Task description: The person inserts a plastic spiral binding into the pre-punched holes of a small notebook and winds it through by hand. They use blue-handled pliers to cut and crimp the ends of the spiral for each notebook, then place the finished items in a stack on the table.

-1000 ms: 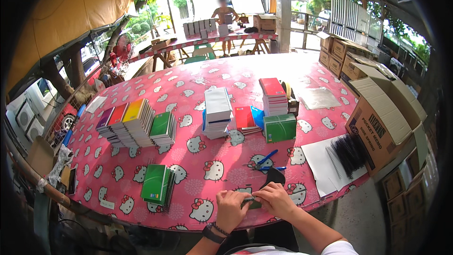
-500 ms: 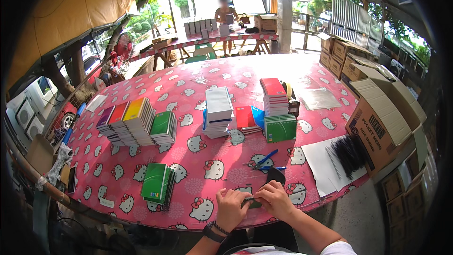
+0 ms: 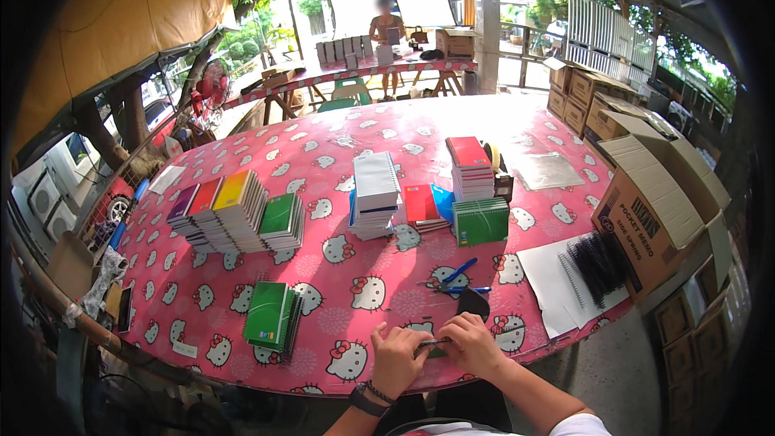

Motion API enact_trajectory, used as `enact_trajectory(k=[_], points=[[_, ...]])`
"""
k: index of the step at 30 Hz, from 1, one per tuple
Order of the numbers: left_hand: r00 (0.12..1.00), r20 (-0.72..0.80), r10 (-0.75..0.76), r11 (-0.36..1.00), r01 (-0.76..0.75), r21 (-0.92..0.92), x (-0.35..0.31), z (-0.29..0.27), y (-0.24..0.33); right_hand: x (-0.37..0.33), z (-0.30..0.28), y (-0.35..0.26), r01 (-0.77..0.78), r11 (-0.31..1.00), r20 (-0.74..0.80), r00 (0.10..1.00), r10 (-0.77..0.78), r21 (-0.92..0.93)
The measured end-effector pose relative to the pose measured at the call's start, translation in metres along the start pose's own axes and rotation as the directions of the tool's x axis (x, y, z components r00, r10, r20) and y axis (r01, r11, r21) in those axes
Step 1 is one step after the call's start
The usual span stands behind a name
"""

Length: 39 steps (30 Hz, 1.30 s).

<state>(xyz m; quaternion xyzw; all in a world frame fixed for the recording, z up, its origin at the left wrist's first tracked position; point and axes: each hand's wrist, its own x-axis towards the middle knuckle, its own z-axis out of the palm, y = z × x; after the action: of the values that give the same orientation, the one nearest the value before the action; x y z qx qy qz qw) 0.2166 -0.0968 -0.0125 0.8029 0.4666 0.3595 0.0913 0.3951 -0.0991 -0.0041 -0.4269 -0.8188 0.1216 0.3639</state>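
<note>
Both of my hands are closed at the near edge of the table, gripping a small green notebook [image 3: 437, 352] seen almost edge-on, with a dark strip along its top. My left hand [image 3: 399, 357] pinches its left end. My right hand [image 3: 471, 344] has its fingers bent over the right end. The fingers hide most of it. Just beyond the right hand lies a flat black piece [image 3: 474, 302]. Past that are blue-handled pliers [image 3: 458, 274]. To the left stands a small stack of green spiral notebooks [image 3: 266, 312].
Notebook stacks [image 3: 234, 210] stand at left, with white-topped [image 3: 376, 178] and red-topped [image 3: 468, 153] ones farther back. Black spiral coils [image 3: 593, 268] lie on white sheets [image 3: 539, 291] at right, beside an open carton [image 3: 646, 218]. Another person [image 3: 386, 28] is at the far table.
My hands stay at the same place on the notebook, with only slight finger movement. The whole view has shifted a little. The stacks have not moved.
</note>
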Motion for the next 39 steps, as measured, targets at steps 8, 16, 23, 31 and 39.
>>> enact_trajectory(k=[8, 16, 23, 31, 39], points=[[1.0, 0.019, -0.014, 1.0, 0.015, -0.015, -0.003, 0.001, -0.003, 0.006, -0.01, 0.0, 0.04, 0.997, 0.159, 0.987, -0.029, -0.064], [1.0, 0.005, 0.015, 1.0, -0.015, 0.023, -0.001, 0.002, -0.002, 0.011, -0.013, -0.004, 0.094, 0.995, 0.1, 0.991, -0.092, -0.021], [1.0, 0.011, 0.0, 0.999, -0.001, 0.045, -0.007, -0.007, -0.002, 0.014, -0.056, -0.059, 0.154, 0.98, 0.202, 0.971, -0.127, -0.123], [0.999, 0.028, 0.041, 0.996, -0.042, 0.074, -0.003, 0.012, -0.006, 0.052, -0.152, -0.119, 0.253, 0.612, 0.202, 0.793, -0.575, 0.749], [0.996, 0.056, 0.074, 0.995, -0.077, 0.057, -0.005, 0.009, -0.003, 0.065, -0.149, -0.124, 0.133, 0.449, 0.232, 0.71, -0.665, 0.884]])
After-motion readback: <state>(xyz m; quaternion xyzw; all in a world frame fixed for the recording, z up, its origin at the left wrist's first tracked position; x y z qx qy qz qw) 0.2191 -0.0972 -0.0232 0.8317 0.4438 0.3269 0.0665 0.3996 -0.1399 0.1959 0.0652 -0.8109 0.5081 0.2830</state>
